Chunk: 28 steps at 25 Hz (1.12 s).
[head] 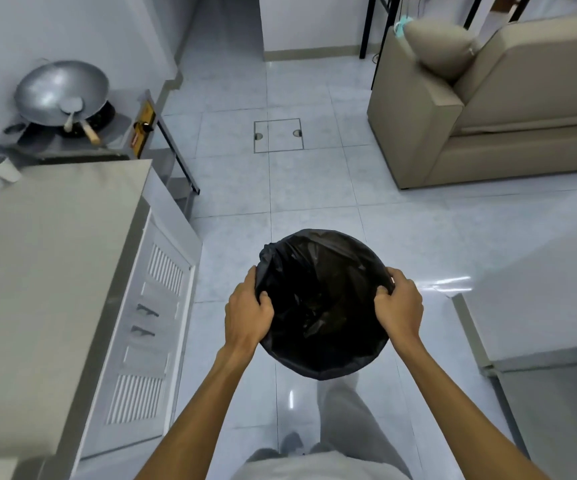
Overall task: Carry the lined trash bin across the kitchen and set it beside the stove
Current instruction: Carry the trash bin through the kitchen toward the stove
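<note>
A round trash bin (321, 299) lined with a black plastic bag is held in front of me above the tiled floor. My left hand (248, 306) grips its left rim, thumb inside the liner. On the opposite rim my right hand (399, 304) grips the same way. The bin's outer wall is hidden by the bag and by the top-down angle. The stove (72, 140), a steel stand with a burner, stands at the far left with a large metal wok (60, 90) and a ladle on it.
A steel counter (37, 271) with white louvred cabinet doors (152, 306) runs along the left, between me and the stove. A beige sofa (487, 109) stands at the far right. A white appliance edge (539, 323) is at near right. A floor hatch (278, 135) lies ahead.
</note>
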Available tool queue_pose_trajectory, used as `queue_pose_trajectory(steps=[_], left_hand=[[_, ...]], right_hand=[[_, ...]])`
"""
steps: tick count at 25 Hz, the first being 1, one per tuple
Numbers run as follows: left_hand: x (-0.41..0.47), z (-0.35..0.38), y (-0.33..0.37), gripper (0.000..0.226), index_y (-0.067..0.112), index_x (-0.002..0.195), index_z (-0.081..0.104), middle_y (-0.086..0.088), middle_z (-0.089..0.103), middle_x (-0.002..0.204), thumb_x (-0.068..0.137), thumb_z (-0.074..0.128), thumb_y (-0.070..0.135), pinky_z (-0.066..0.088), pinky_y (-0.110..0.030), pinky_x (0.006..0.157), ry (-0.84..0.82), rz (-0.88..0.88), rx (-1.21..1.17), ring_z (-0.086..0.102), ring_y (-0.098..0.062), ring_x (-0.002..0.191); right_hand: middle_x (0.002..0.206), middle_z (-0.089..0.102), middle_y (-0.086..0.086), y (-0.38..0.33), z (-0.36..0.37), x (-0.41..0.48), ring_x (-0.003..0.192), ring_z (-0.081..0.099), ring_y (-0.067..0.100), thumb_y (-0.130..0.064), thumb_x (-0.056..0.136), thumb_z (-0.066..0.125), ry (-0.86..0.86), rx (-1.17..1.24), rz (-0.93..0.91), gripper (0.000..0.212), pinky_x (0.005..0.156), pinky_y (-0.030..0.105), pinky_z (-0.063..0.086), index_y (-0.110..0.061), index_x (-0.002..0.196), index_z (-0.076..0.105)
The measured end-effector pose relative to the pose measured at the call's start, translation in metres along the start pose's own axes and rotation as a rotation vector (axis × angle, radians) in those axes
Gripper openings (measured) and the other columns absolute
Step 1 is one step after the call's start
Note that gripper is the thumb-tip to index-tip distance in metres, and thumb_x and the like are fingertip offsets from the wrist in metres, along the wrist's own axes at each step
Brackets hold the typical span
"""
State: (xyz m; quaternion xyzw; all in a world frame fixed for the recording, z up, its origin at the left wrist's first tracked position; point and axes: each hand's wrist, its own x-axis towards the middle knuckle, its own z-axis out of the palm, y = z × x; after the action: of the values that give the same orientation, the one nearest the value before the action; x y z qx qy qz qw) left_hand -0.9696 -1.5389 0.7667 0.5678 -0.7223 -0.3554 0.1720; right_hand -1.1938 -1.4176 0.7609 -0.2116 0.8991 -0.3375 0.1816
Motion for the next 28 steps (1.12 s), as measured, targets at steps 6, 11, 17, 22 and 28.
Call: queue_pose_trajectory(steps=[6,11,17,22,28], left_hand=[[0.164,0.035,0.072,0.054,0.028,0.142,0.050,0.002,0.070,0.110,0.089,0.052,0.019,0.054,-0.038,0.093,0.049,-0.012,-0.115,0.065,-0.021,0.101],[0.297,0.055,0.130,0.049,0.028,0.136,0.055,0.003,0.071,0.103,0.088,0.052,0.018,0.055,-0.037,0.088,0.112,-0.012,-0.152,0.065,-0.019,0.095],[0.458,0.063,0.166,0.044,0.028,0.130,0.059,0.006,0.070,0.096,0.089,0.053,0.013,0.053,-0.031,0.083,0.142,-0.064,-0.215,0.065,-0.017,0.089],[0.609,0.051,0.185,0.041,0.027,0.128,0.060,0.005,0.072,0.097,0.089,0.054,0.015,0.054,-0.033,0.084,0.150,-0.064,-0.201,0.065,-0.020,0.090],[0.772,0.030,0.218,0.039,0.026,0.127,0.060,0.005,0.072,0.099,0.089,0.055,0.016,0.056,-0.032,0.086,0.159,-0.078,-0.230,0.067,-0.017,0.091]], right_hand=[[0.120,0.064,0.010,-0.061,0.019,0.176,0.111,0.063,0.031,-0.007,0.095,0.054,-0.032,0.152,0.037,0.039,0.097,0.043,0.053,-0.018,0.131,0.063],[0.115,0.065,0.009,-0.127,0.027,0.321,0.104,0.063,0.027,-0.005,0.095,0.053,-0.050,0.153,-0.026,0.037,0.093,0.039,0.054,-0.016,0.129,0.064],[0.112,0.064,0.008,-0.211,0.080,0.470,0.096,0.059,0.021,-0.005,0.094,0.052,-0.068,0.143,-0.066,0.037,0.092,0.038,0.053,-0.017,0.127,0.065],[0.106,0.067,0.004,-0.294,0.132,0.582,0.091,0.063,0.020,-0.002,0.091,0.051,-0.079,0.174,-0.070,0.039,0.082,0.034,0.055,-0.017,0.123,0.067],[0.107,0.071,0.002,-0.403,0.182,0.718,0.097,0.066,0.022,-0.004,0.088,0.050,-0.081,0.173,-0.090,0.042,0.087,0.039,0.057,-0.020,0.122,0.069]])
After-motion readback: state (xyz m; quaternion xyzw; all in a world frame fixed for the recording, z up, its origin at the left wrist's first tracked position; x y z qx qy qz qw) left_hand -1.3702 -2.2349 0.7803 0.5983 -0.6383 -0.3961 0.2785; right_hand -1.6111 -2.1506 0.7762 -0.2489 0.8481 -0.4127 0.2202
